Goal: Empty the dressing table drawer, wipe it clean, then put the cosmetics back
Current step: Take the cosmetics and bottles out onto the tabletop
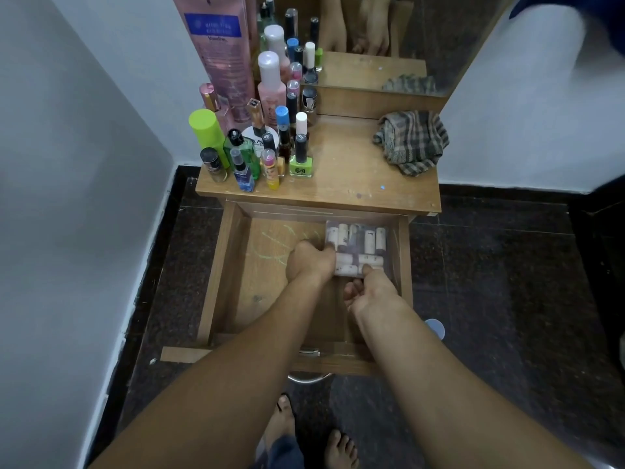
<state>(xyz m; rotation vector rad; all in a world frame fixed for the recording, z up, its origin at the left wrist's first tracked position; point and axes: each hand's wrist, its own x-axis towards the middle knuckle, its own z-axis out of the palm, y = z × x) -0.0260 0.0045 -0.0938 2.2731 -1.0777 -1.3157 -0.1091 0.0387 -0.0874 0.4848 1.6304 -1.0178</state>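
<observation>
Two bare forearms (243, 360) reach up from the bottom edge of the frame, with the person's bare feet (341, 448) on the dark speckled floor (507, 299) beneath them. White walls (67, 147) fill the left side and the upper right. In the middle stands the wooden dressing table (355, 177), its top lying across the centre of the frame. Its drawer (260, 299) is pulled out toward the camera below that top. Most of the drawer's wooden bottom lies bare, marked with faint green scribbles (287, 236) near its far edge. A mirror (433, 38) rises at the top of the frame and reflects the hands and the cloth. The cosmetics (270, 137) stand crowded upright on the left part of the tabletop: a tall pink tube (220, 52) at the back, a lime-green can (204, 130) at the left edge, and a green glass bottle (245, 152) and a green nail polish bottle (300, 165) toward the front. A crumpled checked cloth (411, 142) lies on the right part of the tabletop, well apart from the bottles. In the drawer's far right corner is a clear box (363, 243) packed with small white tubes. The left hand (309, 264) has its fingers curled round the box's left edge. The right hand (368, 292) pinches the box's near edge, thumb on top and fingers folded under.
</observation>
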